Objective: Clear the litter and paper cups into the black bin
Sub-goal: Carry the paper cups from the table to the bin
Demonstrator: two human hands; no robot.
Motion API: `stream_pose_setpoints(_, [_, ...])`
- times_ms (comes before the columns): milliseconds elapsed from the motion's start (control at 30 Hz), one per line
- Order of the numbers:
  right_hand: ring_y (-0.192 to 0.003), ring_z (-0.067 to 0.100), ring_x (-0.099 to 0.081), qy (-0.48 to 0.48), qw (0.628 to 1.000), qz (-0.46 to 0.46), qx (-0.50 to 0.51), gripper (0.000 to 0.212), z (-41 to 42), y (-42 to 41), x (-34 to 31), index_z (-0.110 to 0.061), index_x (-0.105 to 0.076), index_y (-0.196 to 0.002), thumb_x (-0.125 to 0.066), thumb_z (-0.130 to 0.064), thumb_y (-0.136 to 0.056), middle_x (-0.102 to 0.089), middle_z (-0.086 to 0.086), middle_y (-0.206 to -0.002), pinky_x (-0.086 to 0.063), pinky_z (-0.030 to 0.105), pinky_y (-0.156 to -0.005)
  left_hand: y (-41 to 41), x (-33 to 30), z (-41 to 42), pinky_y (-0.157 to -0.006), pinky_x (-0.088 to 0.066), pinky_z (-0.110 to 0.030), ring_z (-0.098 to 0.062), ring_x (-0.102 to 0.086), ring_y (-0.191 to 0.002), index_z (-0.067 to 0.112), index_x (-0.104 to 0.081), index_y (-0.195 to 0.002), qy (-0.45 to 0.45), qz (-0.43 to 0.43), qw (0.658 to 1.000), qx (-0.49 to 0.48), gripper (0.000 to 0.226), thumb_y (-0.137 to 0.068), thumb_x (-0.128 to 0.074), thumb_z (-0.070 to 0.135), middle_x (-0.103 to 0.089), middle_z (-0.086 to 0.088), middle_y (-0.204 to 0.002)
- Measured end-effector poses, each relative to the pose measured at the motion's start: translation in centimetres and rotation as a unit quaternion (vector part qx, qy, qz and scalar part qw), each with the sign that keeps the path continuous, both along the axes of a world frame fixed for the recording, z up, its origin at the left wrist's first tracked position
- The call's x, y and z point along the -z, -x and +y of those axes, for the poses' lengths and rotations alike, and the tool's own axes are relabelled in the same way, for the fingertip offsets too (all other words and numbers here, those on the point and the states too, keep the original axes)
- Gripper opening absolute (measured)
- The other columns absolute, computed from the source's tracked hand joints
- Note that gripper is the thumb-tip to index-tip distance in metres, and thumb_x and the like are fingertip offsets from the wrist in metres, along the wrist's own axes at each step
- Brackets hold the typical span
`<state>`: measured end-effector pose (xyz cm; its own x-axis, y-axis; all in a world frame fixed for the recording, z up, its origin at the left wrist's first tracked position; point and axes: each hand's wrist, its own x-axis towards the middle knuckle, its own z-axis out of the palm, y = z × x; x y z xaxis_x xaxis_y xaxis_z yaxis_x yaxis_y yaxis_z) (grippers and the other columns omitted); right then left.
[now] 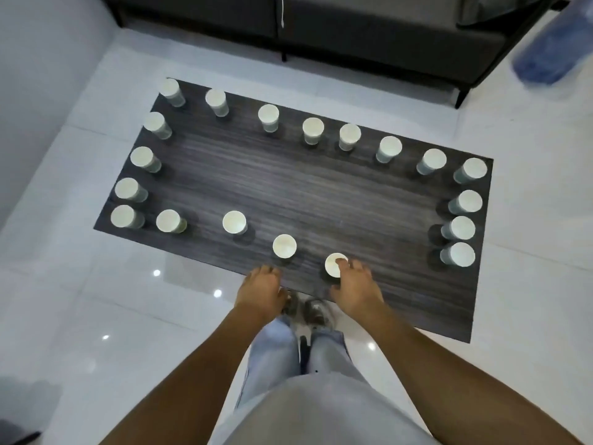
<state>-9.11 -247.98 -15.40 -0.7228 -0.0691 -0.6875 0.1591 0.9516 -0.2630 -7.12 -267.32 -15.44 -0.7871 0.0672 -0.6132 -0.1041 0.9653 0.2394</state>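
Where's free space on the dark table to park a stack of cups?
The middle of the dark wood-grain table is bare, ringed by white paper cups. The near right corner, right of the right hand, is bare too. The left end and right end are crowded.

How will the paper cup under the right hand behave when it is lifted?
The paper cup is probably light and easy to crush, being thin paper. It stands tall and narrow near the table edge, so a push may tip it. The right hand curls over its rim.
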Motion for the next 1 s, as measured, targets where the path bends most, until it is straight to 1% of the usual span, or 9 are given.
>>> stream_pose_setpoints(167, [-0.128, 0.031, -0.036, -0.016, 0.998, -0.018, 0.059, 0.061, 0.1, 1.8, 4.9, -0.015, -0.030, -0.146, -0.055, -0.021, -0.091, -0.038, 0.013, -0.142, -0.041, 0.045, -0.103, 4.8, 4.6, -0.9, -0.101, -0.038, -0.036, -0.028, -0.038, -0.124, 0.011, -0.043, -0.134, -0.005, 0.002, 1.000, 0.029, 0.045, -0.091, -0.049, 0.021, -0.044, -0.009, -0.134])
stream_pose_setpoints(333, [-0.133, 0.031, -0.030, -0.028, 0.995, -0.024, 0.091, 0.067, -0.1, 3.4, 10.5, -0.020, -0.024, -0.148, -0.059, -0.028, -0.092, -0.032, 0.011, -0.147, -0.039, 0.045, -0.104, 8.1, 10.1, -0.4, -0.103, -0.038, -0.040, -0.028, -0.032, -0.130, 0.014, -0.034, -0.140, -0.004, 0.027, 0.996, 0.087, 0.054, -0.091, -0.051, 0.027, -0.034, -0.008, -0.144])
stream_pose_setpoints(400, [-0.136, 0.032, -0.026, -0.037, 0.994, -0.025, 0.097, 0.071, -0.1, 3.7, 12.6, -0.023, -0.022, -0.149, -0.061, -0.033, -0.090, -0.025, 0.009, -0.152, -0.037, 0.046, -0.106, 8.8, 12.4, -0.1, -0.107, -0.035, -0.041, -0.029, -0.028, -0.134, 0.016, -0.031, -0.142, 0.001, 0.031, 0.993, 0.113, 0.059, -0.090, -0.054, 0.032, -0.029, -0.009, -0.147])
stream_pose_setpoints(500, [-0.139, 0.034, -0.021, -0.038, 0.994, -0.023, 0.105, 0.080, -0.3, 3.8, 15.3, -0.027, -0.018, -0.151, -0.065, -0.039, -0.087, -0.015, 0.008, -0.156, -0.035, 0.048, -0.108, 9.3, 15.4, 0.2, -0.116, -0.020, -0.046, -0.034, -0.014, -0.143, 0.020, -0.019, -0.148, 0.033, 0.019, 0.988, 0.152, 0.072, -0.090, -0.058, 0.039, -0.015, -0.012, -0.156])
stream_pose_setpoints(567, [-0.140, 0.035, -0.019, -0.039, 0.994, -0.021, 0.105, 0.084, -0.6, 3.7, 16.8, -0.028, -0.016, -0.151, -0.068, -0.040, -0.086, -0.011, 0.007, -0.158, -0.034, 0.050, -0.110, 9.3, 17.0, 0.3, -0.118, -0.014, -0.050, -0.037, -0.005, -0.145, 0.022, -0.014, -0.149, 0.050, 0.010, 0.983, 0.175, 0.078, -0.089, -0.058, 0.044, -0.006, -0.013, -0.158])
stream_pose_setpoints(700, [-0.143, 0.036, -0.015, -0.044, 0.993, -0.016, 0.110, 0.081, -1.6, 3.5, 18.9, -0.026, -0.018, -0.150, -0.069, -0.031, -0.086, -0.008, 0.007, -0.159, -0.033, 0.050, -0.112, 9.3, 19.3, -0.1, -0.117, -0.012, -0.055, -0.039, 0.002, -0.145, 0.025, -0.009, -0.150, 0.066, -0.005, 0.980, 0.190, 0.080, -0.090, -0.059, 0.041, 0.002, -0.012, -0.159])
stream_pose_setpoints(767, [-0.143, 0.036, -0.015, -0.053, 0.992, -0.016, 0.110, 0.076, -2.0, 3.3, 19.4, -0.024, -0.021, -0.148, -0.067, -0.025, -0.088, -0.008, 0.009, -0.159, -0.033, 0.048, -0.112, 9.3, 20.0, -0.6, -0.117, -0.012, -0.053, -0.038, 0.001, -0.146, 0.025, -0.010, -0.149, 0.060, -0.007, 0.981, 0.184, 0.079, -0.090, -0.061, 0.034, 0.000, -0.012, -0.159])
stream_pose_setpoints(867, [-0.139, 0.033, -0.023, -0.051, 0.991, -0.010, 0.127, 0.067, -2.4, 2.9, 19.5, -0.021, -0.027, -0.144, -0.065, -0.016, -0.088, -0.018, 0.010, -0.155, -0.037, 0.045, -0.110, 9.1, 20.4, -1.2, -0.116, -0.020, -0.046, -0.034, -0.008, -0.145, 0.022, -0.018, -0.147, 0.038, 0.006, 0.981, 0.189, 0.076, -0.088, -0.064, 0.021, -0.012, -0.011, -0.156])
stream_pose_setpoints(1000, [-0.133, 0.029, -0.028, -0.040, 0.989, -0.005, 0.145, 0.066, -2.5, 2.5, 18.1, -0.021, -0.028, -0.144, -0.064, -0.018, -0.088, -0.027, 0.009, -0.148, -0.042, 0.040, -0.106, 9.0, 19.7, -1.8, -0.111, -0.031, -0.040, -0.029, -0.020, -0.141, 0.023, -0.023, -0.146, 0.011, 0.007, 0.979, 0.201, 0.072, -0.087, -0.065, 0.022, -0.022, -0.008, -0.151])
